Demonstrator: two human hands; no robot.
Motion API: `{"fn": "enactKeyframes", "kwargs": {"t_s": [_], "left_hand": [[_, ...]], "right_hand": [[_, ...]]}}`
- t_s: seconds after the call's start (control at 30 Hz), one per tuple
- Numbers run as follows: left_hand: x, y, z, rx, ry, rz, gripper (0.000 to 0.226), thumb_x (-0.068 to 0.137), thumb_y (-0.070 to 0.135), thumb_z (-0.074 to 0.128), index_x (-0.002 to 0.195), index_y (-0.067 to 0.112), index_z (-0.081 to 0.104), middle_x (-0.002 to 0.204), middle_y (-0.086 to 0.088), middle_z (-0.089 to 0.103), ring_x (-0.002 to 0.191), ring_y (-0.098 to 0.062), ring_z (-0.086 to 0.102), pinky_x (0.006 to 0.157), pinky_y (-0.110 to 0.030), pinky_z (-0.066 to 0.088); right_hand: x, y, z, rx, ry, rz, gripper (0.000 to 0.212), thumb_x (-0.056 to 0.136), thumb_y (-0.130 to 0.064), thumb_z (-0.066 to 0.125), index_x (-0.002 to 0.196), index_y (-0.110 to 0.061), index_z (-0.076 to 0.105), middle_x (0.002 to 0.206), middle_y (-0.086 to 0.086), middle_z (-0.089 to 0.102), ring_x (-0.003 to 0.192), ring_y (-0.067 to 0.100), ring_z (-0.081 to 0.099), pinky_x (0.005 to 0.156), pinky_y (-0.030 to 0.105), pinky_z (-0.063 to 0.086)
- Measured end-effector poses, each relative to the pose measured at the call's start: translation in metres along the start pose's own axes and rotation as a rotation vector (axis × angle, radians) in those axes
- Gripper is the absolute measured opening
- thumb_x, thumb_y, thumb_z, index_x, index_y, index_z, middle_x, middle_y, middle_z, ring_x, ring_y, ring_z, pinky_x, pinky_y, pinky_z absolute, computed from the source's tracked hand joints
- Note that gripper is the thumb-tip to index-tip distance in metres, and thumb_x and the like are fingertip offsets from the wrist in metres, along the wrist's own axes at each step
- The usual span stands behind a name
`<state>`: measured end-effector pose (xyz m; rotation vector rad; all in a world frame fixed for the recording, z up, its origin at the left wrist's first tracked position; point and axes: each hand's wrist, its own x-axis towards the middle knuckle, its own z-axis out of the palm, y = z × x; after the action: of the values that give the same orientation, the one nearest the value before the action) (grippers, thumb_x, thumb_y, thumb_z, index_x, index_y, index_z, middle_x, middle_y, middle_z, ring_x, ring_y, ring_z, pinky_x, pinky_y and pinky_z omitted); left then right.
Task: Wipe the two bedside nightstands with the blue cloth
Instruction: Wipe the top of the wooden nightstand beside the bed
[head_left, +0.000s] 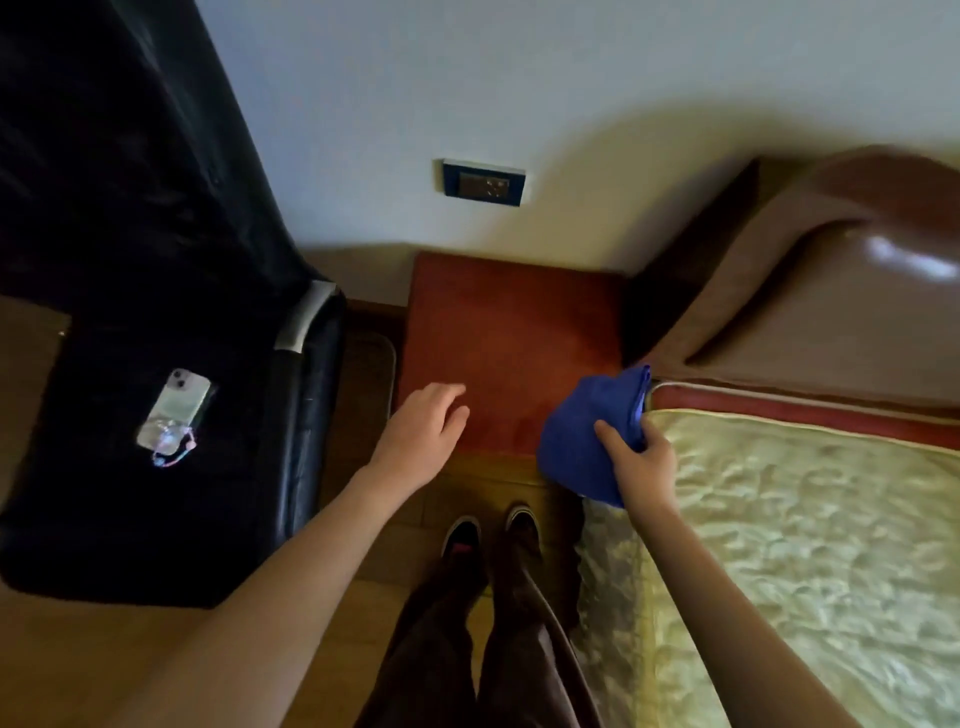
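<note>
A reddish-brown wooden nightstand (511, 332) stands against the wall between a black seat and the bed. My right hand (641, 460) grips a bunched blue cloth (582, 436) over the nightstand's front right corner, beside the mattress edge. My left hand (426, 431) hovers over the front left corner of the top, fingers apart and holding nothing. Only this one nightstand is in view.
A black leather seat (156, 364) at the left carries a phone (176, 413) in a clear case. The bed (805, 545) with a pale yellow cover and a brown headboard (831, 270) fills the right. A wall socket (484, 183) sits above the nightstand. My shoes (491, 535) stand on wooden floor.
</note>
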<state>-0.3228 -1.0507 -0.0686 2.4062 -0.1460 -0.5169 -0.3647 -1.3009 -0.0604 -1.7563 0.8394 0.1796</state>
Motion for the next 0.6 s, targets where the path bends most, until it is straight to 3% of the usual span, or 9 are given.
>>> {"fn": "enactKeyframes", "kwargs": {"t_s": [0.17, 0.3, 0.4, 0.47, 0.53, 0.6], "left_hand": [[0.085, -0.047, 0.073, 0.177, 0.013, 0.009, 0.049, 0.099, 0.035, 0.039, 0.145, 0.019, 0.035, 0.152, -0.001, 0.038, 0.141, -0.015, 0.032, 0.114, -0.03, 0.023], [0.13, -0.092, 0.126, 0.365, 0.006, 0.025, 0.057, 0.098, 0.04, 0.036, 0.15, 0.024, 0.021, 0.159, 0.0, 0.021, 0.148, -0.018, 0.015, 0.118, -0.035, 0.008], [0.141, -0.114, 0.148, 0.477, 0.012, 0.039, 0.061, 0.097, 0.043, 0.038, 0.15, 0.022, 0.02, 0.16, -0.004, 0.019, 0.148, -0.022, 0.013, 0.121, -0.043, 0.01], [0.143, -0.124, 0.153, 0.512, 0.019, 0.037, 0.061, 0.096, 0.043, 0.04, 0.15, 0.021, 0.022, 0.159, -0.006, 0.022, 0.148, -0.024, 0.015, 0.121, -0.044, 0.011], [0.146, -0.13, 0.154, 0.534, 0.034, 0.013, 0.062, 0.095, 0.044, 0.04, 0.15, 0.021, 0.021, 0.159, -0.007, 0.021, 0.148, -0.025, 0.015, 0.12, -0.045, 0.01], [0.152, -0.134, 0.152, 0.548, 0.045, -0.018, 0.063, 0.095, 0.045, 0.039, 0.15, 0.021, 0.021, 0.159, -0.007, 0.02, 0.148, -0.026, 0.014, 0.12, -0.046, 0.009]], "right_hand": [[0.105, 0.043, 0.046, 0.033, -0.109, 0.026, 0.019, 0.087, -0.023, 0.071, 0.103, -0.019, 0.064, 0.091, -0.007, 0.067, 0.079, 0.007, 0.064, 0.055, 0.012, 0.05], [0.165, 0.095, 0.062, -0.118, -0.077, 0.021, 0.018, 0.086, -0.025, 0.072, 0.096, -0.015, 0.063, 0.086, -0.005, 0.066, 0.086, 0.023, 0.066, 0.061, 0.026, 0.049], [0.18, 0.119, 0.055, -0.352, -0.024, -0.006, 0.026, 0.085, -0.029, 0.072, 0.101, -0.011, 0.06, 0.089, 0.002, 0.063, 0.092, 0.031, 0.064, 0.062, 0.03, 0.044], [0.181, 0.125, 0.049, -0.517, 0.055, -0.087, 0.051, 0.083, -0.033, 0.072, 0.123, -0.006, 0.055, 0.112, 0.012, 0.062, 0.108, 0.034, 0.059, 0.079, 0.033, 0.046], [0.181, 0.129, 0.049, -0.731, 0.127, -0.297, 0.073, 0.084, -0.041, 0.068, 0.142, -0.006, 0.042, 0.138, 0.018, 0.05, 0.127, 0.035, 0.045, 0.103, 0.044, 0.04], [0.184, 0.13, 0.058, -0.89, 0.07, -0.555, 0.074, 0.087, -0.05, 0.057, 0.148, -0.013, 0.037, 0.15, 0.015, 0.041, 0.14, 0.034, 0.034, 0.115, 0.048, 0.029]]}}
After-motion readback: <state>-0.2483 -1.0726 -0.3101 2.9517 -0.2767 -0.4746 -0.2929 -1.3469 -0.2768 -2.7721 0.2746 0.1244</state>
